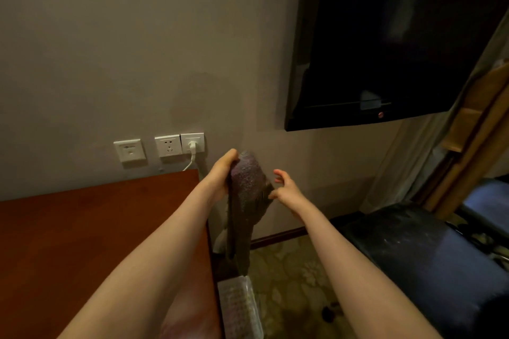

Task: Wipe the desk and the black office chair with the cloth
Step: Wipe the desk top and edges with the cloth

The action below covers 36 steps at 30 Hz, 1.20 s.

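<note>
- Grey wall ahead carries white sockets [168,145] and a dark television [385,36].
- I see the reddish wooden desk [82,228] at lower left and the black office chair [413,250] at lower right.
- My left hand [223,176] grips the top of the grey cloth [245,190], which hangs in the air just past the desk's far right corner.
- My right hand [286,187] is just beside the cloth's right edge, fingers spread and relaxed; I cannot tell whether they touch it.

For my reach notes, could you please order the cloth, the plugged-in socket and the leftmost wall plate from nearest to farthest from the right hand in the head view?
1. cloth, just left of the right hand, held by the left hand.
2. plugged-in socket, farther left and higher.
3. leftmost wall plate, farthest left.
</note>
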Each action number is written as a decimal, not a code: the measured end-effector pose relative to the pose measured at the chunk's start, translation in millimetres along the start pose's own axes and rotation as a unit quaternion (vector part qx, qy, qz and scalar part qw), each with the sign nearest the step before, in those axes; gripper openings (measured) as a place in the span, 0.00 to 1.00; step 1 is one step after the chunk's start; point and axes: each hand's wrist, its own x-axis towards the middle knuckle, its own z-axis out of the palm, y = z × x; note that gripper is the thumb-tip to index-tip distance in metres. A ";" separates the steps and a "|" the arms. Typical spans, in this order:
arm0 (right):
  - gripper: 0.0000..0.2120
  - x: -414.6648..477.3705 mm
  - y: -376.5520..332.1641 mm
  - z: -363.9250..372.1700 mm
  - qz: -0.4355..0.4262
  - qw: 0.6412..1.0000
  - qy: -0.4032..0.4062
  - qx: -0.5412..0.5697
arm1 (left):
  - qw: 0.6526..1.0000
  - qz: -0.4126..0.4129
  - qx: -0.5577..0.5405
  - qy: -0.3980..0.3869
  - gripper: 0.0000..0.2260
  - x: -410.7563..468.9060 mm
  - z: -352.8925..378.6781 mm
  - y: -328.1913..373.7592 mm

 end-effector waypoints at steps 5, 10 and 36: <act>0.39 -12.2 5.8 -22.3 0.046 0.998 -0.031 0.028 | 0.999 0.026 -0.035 0.017 0.13 3.6 25.7 2.2; 0.17 -25.2 13.3 -37.1 0.066 0.997 -0.017 0.038 | 0.996 0.066 -0.001 0.058 0.13 9.3 42.1 -2.4; 0.18 -43.6 80.5 -183.4 0.070 0.996 0.002 0.050 | 0.996 -0.008 -0.020 -0.089 0.18 22.4 176.0 -4.0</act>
